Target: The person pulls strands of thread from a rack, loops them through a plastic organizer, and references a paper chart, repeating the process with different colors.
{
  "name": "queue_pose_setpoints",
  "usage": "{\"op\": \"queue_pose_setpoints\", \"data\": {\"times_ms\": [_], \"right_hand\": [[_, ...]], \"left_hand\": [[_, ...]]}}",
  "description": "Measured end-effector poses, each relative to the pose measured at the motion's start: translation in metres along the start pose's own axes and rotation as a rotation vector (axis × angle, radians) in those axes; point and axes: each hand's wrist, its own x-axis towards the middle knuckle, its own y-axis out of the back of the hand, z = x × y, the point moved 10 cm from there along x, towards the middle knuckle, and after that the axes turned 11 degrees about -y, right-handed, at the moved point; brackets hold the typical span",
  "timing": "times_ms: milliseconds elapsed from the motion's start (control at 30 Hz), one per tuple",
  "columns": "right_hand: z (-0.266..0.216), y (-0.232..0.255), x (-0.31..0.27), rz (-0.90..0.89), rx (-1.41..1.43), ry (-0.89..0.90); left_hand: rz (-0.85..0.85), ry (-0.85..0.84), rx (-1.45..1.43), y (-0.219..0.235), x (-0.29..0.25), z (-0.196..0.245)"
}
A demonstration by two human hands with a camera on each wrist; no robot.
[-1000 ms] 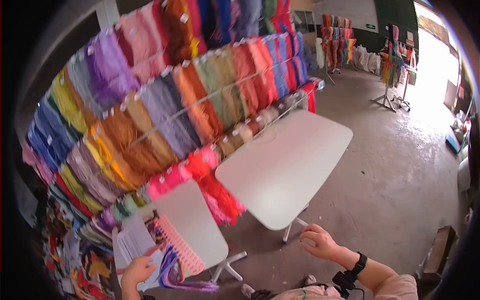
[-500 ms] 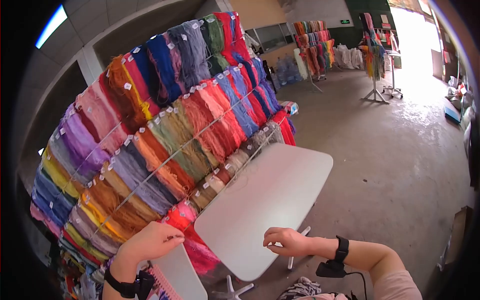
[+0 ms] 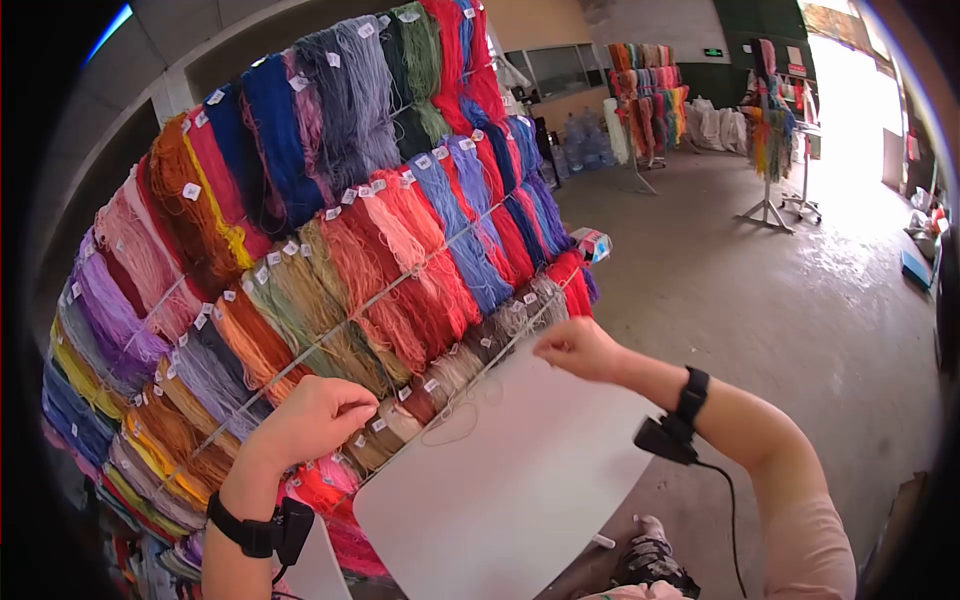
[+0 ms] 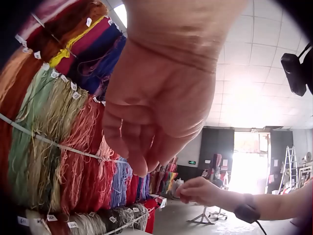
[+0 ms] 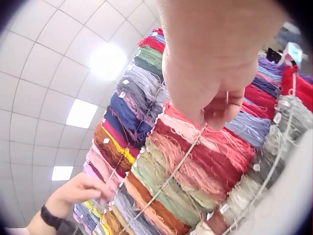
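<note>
My left hand [image 3: 318,418] hovers before the lower rows of a rack of yarn skeins [image 3: 345,325], fingers loosely bent and thumb near the forefinger. Nothing shows in its grasp in the left wrist view, where the palm [image 4: 161,93] fills the middle. My right hand [image 3: 582,350] is raised over the far end of a white table [image 3: 500,480], its fingers curled loosely with no object visible in them. Orange-red skeins [image 5: 215,142] appear behind that hand in the right wrist view. White tags [image 3: 191,191] hang on the skeins, which run in tiers from purple and brown to blue and red.
A thin loose strand [image 3: 452,425] loops over the table's rack-side edge. Metal bars [image 3: 360,310] cross the tiers. Part of a second white table [image 3: 318,565] shows at lower left. Farther off stand more yarn racks [image 3: 645,105] and a bright doorway [image 3: 850,100].
Both hands have risen and moved forward toward the rack, the left one away from the small table with the pink spiral notebook. The head view has come closer to the skeins.
</note>
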Motion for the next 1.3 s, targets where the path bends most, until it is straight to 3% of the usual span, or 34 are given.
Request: {"op": "queue_pose_setpoints", "data": {"times_ms": [100,233,267,367,467,567,667,800,933,1067,1133,1300], "right_hand": [[0.036,0.017,0.095,0.025,0.053,0.013],[0.071,0.050,0.205,0.146,0.384,-0.029],[0.075,0.055,0.232,0.145,0.438,0.035],[0.075,0.079,0.282,0.268,0.488,0.009],[0.064,0.083,0.308,0.360,0.340,0.037],[0.061,0.075,0.325,0.434,0.244,0.205],[0.084,0.060,0.336,0.214,0.538,0.036],[0.100,0.057,0.337,-0.053,1.036,0.024],[0.100,0.056,0.339,-0.236,1.158,-0.021],[0.108,0.068,0.335,-0.190,1.128,-0.035],[0.108,0.077,0.331,-0.166,1.122,-0.007],[0.106,0.069,0.330,-0.387,1.219,0.012]], "left_hand": [[-0.037,0.098,0.037,-0.012,0.030,-0.008],[-0.016,0.176,-0.005,-0.011,0.075,-0.011],[-0.022,0.215,0.011,-0.009,0.087,-0.016],[0.001,0.247,0.032,-0.004,0.130,-0.015],[0.004,0.181,0.049,-0.013,0.166,-0.016],[-0.019,0.152,0.049,-0.021,0.190,-0.021],[-0.016,0.191,0.033,-0.026,0.205,-0.029],[-0.023,0.231,0.038,-0.023,0.221,-0.045],[0.024,0.214,0.097,-0.018,0.254,-0.061],[0.237,0.352,-0.132,-0.004,0.280,-0.079],[0.355,0.278,-0.091,0.010,0.295,-0.075],[0.591,0.066,-0.192,0.020,0.324,-0.074]]}}
